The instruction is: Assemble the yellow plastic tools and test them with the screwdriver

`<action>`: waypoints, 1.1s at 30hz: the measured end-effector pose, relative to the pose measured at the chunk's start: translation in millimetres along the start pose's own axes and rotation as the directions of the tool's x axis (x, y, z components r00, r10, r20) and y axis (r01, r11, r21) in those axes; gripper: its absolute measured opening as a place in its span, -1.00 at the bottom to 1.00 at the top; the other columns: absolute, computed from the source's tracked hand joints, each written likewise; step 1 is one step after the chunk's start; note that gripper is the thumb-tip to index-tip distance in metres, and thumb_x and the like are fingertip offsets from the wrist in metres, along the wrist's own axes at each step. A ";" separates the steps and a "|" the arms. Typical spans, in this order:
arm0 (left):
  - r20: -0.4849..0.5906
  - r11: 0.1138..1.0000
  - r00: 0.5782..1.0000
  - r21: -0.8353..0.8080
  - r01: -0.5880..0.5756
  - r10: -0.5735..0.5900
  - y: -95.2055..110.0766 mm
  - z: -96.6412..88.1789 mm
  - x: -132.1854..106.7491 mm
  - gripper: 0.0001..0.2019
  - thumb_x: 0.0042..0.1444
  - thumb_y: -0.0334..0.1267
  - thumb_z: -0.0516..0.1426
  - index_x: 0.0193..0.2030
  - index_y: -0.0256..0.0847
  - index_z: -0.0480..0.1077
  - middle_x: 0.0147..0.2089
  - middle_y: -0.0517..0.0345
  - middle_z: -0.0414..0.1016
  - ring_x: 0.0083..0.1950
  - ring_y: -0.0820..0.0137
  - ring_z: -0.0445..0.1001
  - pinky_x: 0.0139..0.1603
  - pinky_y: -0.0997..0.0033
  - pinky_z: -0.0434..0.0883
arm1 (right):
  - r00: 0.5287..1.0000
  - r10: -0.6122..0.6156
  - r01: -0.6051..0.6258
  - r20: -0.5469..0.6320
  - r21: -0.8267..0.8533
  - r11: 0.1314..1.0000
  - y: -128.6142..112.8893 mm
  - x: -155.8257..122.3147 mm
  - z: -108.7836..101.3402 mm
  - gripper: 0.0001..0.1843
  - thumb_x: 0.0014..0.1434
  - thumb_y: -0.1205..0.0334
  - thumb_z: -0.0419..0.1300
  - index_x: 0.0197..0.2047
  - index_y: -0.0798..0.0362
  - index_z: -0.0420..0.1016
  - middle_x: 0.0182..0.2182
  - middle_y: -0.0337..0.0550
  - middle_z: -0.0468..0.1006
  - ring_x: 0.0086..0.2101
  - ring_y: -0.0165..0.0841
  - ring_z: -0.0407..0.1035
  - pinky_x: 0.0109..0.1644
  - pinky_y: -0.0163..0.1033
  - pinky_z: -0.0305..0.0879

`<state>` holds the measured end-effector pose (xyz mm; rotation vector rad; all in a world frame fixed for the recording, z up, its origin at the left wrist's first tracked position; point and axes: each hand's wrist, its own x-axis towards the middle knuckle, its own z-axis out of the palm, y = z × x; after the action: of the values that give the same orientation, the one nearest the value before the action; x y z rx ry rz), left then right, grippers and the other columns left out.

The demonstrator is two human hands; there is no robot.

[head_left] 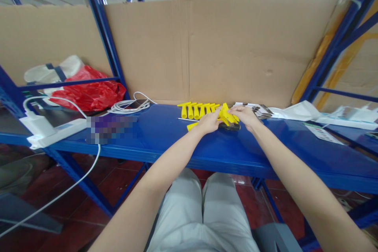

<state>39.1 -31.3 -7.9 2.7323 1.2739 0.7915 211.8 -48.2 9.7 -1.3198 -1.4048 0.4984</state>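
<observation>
Only the head view to go on here. Left hand [210, 122] and right hand [244, 115] are both pinching a yellow piece [226, 116] between them, just above the desk [165, 134]. Can't tell if it's one part or a couple stuck together, fingers hide too much.

Biggest risk imo: the left hand sits right in front of the row [190, 111], so a slip or a wide elbow could knock the lot over like dominoes. There's also a black handle [232, 126] right under the grip and a thin rod [184, 119] poking out left of the left hand; drag a wrist across those and they could roll. The loose piece [193, 126] by that hand might get swept off the front edge too.

Count: two hands, six or so in the row (could be seven, the right end's covered), one loose piece, one handle, one rod (maybe a single screwdriver, the join's hidden), one red bag [88, 90], one coiled cable [130, 106].
</observation>
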 end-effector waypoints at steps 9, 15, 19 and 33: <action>-0.009 1.000 1.000 0.012 0.005 -0.005 -2.9 4.9 1.9 -0.36 0.28 -0.22 0.07 0.45 -0.13 -0.07 0.17 -0.12 0.50 0.16 0.10 0.49 0.15 0.09 0.40 | 0.997 -0.074 0.071 -0.019 -0.127 0.989 3.8 2.6 5.2 -0.84 -0.10 0.19 0.31 -0.60 0.07 0.50 -0.29 -0.10 0.59 -0.14 -0.24 0.44 0.02 -0.15 0.33; -0.001 1.000 1.000 0.020 0.007 -0.007 -2.1 3.6 1.2 -0.45 0.29 -0.21 0.05 0.38 -0.17 0.03 0.14 -0.12 0.51 0.13 0.10 0.51 0.10 0.16 0.42 | 0.997 -0.071 0.066 -0.029 -0.149 0.987 6.4 3.2 7.2 -0.85 -0.10 0.21 0.30 -0.61 0.07 0.48 -0.30 -0.11 0.58 -0.17 -0.24 0.44 0.00 -0.13 0.34; 0.009 0.999 1.000 0.032 -0.010 0.010 -1.0 1.0 -1.1 -0.56 0.30 -0.22 0.03 0.30 -0.13 0.13 0.09 -0.06 0.54 0.10 0.12 0.52 0.07 0.18 0.43 | 0.998 -0.061 0.055 -0.031 -0.160 0.986 6.2 3.2 8.1 -0.85 -0.10 0.23 0.29 -0.60 0.08 0.48 -0.29 -0.11 0.58 -0.18 -0.25 0.44 0.02 -0.15 0.31; 0.019 0.992 0.996 0.089 -0.090 0.089 3.8 -2.2 -1.2 -0.72 0.30 -0.33 0.00 0.12 -0.18 0.35 0.15 -0.04 0.50 0.16 0.19 0.47 0.17 0.19 0.39 | 0.994 0.004 -0.023 -0.107 -0.176 0.984 10.3 6.2 4.9 -0.83 -0.05 0.17 0.28 -0.38 0.09 0.52 -0.38 -0.13 0.55 -0.32 -0.32 0.40 -0.15 -0.19 0.33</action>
<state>40.2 -35.1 -5.7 2.8788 1.2214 0.7366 213.2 -37.9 1.8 -1.4776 -1.3773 0.3121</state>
